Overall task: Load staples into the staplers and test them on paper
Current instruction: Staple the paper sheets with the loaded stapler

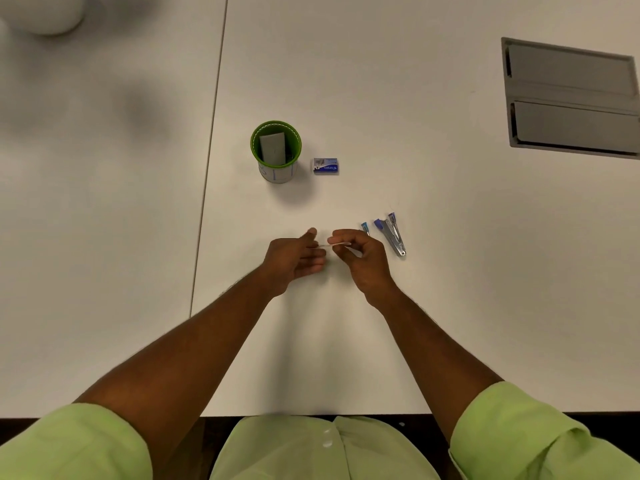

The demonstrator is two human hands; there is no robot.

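My left hand [294, 259] and my right hand [360, 258] meet over the white table, and both pinch a thin pale strip of staples [334, 244] between their fingertips. Just to the right lies an opened stapler [393, 233], metal with blue ends, its parts spread apart on the table. A second small blue-tipped piece [364, 227] pokes out behind my right hand. A small blue and white staple box [325, 166] sits farther back. Beside it stands a green cup [276, 150] that holds a folded grey paper.
A seam [211, 147] runs down the table left of the cup. A grey recessed cable hatch [571, 98] lies at the far right. A blurred white object [52, 12] sits at the top left corner. The table's near edge [311, 415] runs by my green-clad body.
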